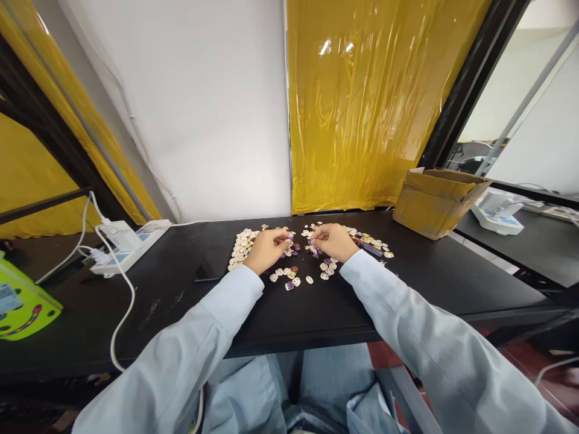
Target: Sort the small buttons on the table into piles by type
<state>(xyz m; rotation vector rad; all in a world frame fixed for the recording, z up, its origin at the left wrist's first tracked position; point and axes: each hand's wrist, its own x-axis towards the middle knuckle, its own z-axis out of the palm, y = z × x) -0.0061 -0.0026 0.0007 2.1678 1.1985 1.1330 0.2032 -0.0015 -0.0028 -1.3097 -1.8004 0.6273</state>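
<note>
Small flat pieces with two holes each, like buttons, lie over the black table. A dense group of white pieces (237, 256) sits left of my left hand (266, 248), whose thumb and fingers are pinched together above the pile. My right hand (335, 242) is also closed in a pinch, facing the left one across a small gap. What either hand holds is too small to make out. Between and below the hands lie purple, brown and white pieces, among them a single white piece (309, 279) and a purple piece (290, 286).
Beside the right-hand pieces lies a dark purple stick-like item (371, 248). A dark flat panel (210, 265) lies left of the white pieces. Farther out are a cardboard box (436, 205), a white power strip (131, 250) with cables and a bright green container (27, 301). A wall stands behind.
</note>
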